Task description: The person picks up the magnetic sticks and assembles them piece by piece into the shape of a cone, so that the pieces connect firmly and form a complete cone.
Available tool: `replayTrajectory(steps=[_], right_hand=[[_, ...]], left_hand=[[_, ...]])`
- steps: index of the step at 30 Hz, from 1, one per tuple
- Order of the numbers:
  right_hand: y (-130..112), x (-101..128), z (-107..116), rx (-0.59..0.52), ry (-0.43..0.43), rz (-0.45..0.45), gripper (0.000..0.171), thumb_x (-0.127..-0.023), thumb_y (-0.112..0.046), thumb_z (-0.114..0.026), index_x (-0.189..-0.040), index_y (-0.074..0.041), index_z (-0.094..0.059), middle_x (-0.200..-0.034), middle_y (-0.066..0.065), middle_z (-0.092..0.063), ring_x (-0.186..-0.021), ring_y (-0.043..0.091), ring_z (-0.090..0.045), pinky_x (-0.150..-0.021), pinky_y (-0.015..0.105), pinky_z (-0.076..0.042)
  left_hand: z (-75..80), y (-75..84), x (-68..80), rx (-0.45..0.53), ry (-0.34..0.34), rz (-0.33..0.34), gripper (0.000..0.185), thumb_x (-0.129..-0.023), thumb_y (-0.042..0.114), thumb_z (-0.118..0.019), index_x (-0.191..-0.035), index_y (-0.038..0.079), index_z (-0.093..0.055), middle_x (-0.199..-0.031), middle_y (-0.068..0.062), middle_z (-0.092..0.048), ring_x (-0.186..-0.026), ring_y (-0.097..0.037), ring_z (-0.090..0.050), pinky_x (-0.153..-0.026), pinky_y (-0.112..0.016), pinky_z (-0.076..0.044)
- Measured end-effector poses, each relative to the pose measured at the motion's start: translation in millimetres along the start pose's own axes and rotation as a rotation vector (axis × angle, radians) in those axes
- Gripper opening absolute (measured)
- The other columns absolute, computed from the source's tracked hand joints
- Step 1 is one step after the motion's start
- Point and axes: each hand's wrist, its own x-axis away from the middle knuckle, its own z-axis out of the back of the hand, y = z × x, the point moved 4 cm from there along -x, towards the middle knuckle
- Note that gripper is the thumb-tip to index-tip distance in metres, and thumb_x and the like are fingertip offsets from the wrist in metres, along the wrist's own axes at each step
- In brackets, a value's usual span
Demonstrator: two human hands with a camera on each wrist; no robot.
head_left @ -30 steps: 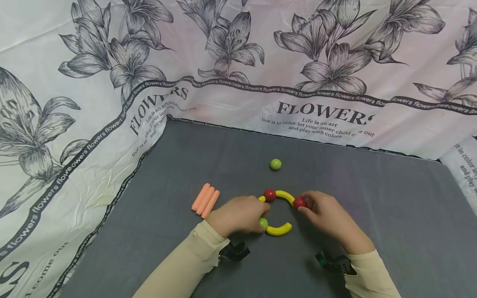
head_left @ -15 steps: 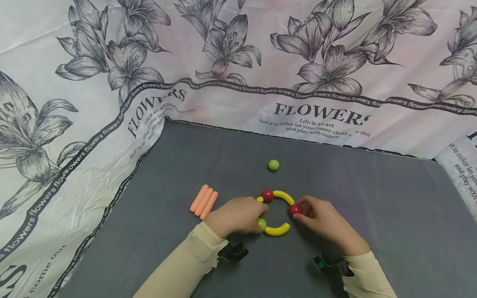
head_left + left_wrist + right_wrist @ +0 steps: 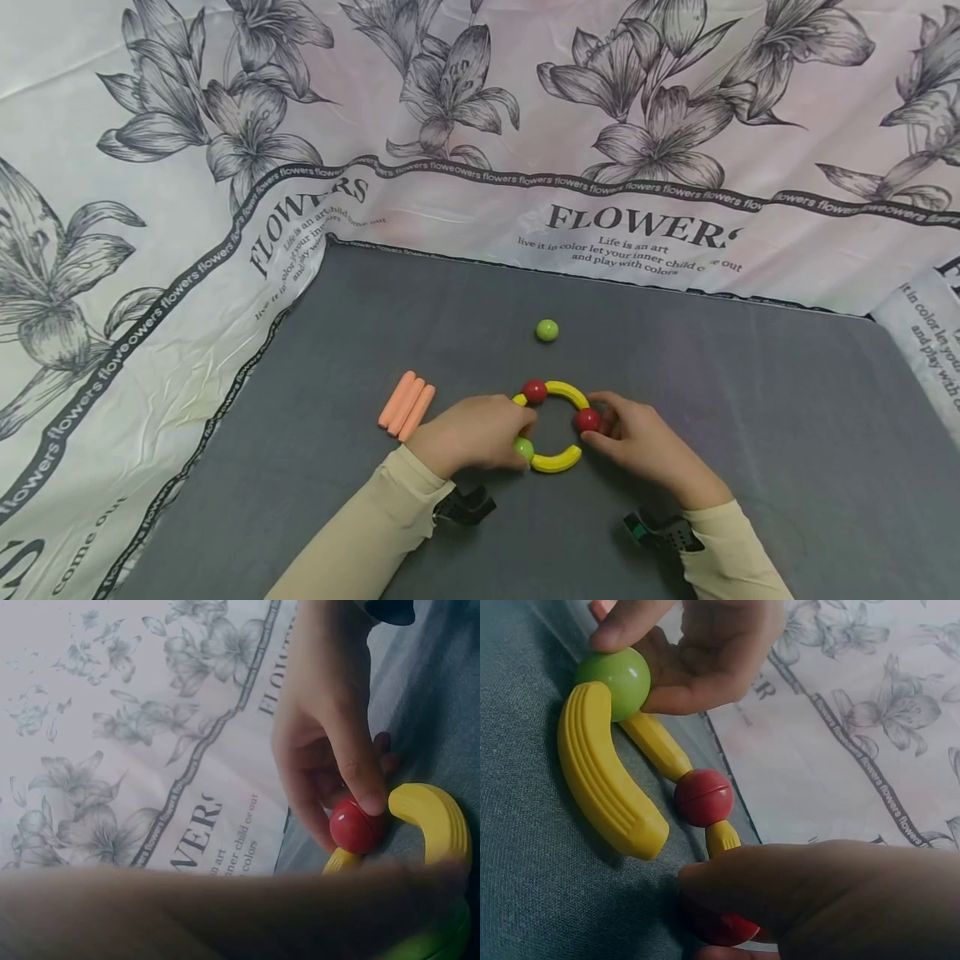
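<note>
In the head view, yellow curved bars and balls form a nearly complete ring. My left hand (image 3: pixel 480 432) grips a green ball (image 3: pixel 523 450) at the ring's left; the right wrist view shows its thumb on the green ball (image 3: pixel 626 679). One end of the lower yellow curved bar (image 3: pixel 557 461) meets that ball. My right hand (image 3: pixel 645 437) pinches a red ball (image 3: pixel 588 420) at the end of the upper yellow curved bar (image 3: pixel 567 392). A small gap separates this ball from the lower bar. Another red ball (image 3: pixel 534 392) joins the upper bar to a third yellow bar (image 3: pixel 519 400), partly hidden by my left hand.
Three orange sticks (image 3: pixel 405 406) lie side by side left of my left hand. Beyond the ring sits a loose green ball (image 3: pixel 547 330). Flower-printed cloth (image 3: pixel 450 208) borders the grey table surface (image 3: pixel 712 367) at the back and left.
My right hand has brought its red ball left and nearer to me, swinging the upper yellow bar and narrowing the gap to the lower bar. My left hand keeps its hold on the green ball.
</note>
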Motion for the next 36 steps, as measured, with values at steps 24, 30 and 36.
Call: replayTrajectory(steps=[24, 30, 36], right_hand=[[2.5, -0.7, -2.2, -0.031, 0.019, -0.001, 0.043, -0.094, -0.020, -0.079, -0.128, 0.002, -0.065, -0.084, -0.002, -0.067, -0.066, 0.009, -0.057, -0.060, 0.027, -0.050], [4.0, -1.6, -2.2, -0.047, 0.023, 0.004, 0.036, -0.093, -0.018, -0.079, -0.120, 0.001, -0.067, -0.084, -0.003, -0.067, -0.067, 0.010, -0.058, -0.061, 0.026, -0.051], [4.7, -1.3, -2.3, -0.050, 0.002, 0.001, 0.036, -0.093, -0.020, -0.080, -0.120, -0.001, -0.067, -0.083, -0.003, -0.067, -0.066, 0.010, -0.058, -0.060, 0.026, -0.050]], left_hand=[[-14.8, -16.7, -64.1, -0.084, 0.371, 0.079, 0.030, -0.106, 0.034, -0.063, -0.132, 0.021, -0.073, -0.120, 0.002, -0.067, -0.098, -0.017, -0.060, -0.089, -0.034, -0.050], [-14.3, -20.0, -63.6, -0.058, 0.382, 0.074, 0.028, -0.107, 0.035, -0.063, -0.129, 0.021, -0.074, -0.118, 0.004, -0.068, -0.097, -0.016, -0.060, -0.088, -0.034, -0.049], [-14.3, -22.1, -61.5, -0.029, 0.367, 0.052, 0.029, -0.106, 0.035, -0.063, -0.129, 0.020, -0.075, -0.120, 0.003, -0.068, -0.101, -0.017, -0.061, -0.091, -0.036, -0.049]])
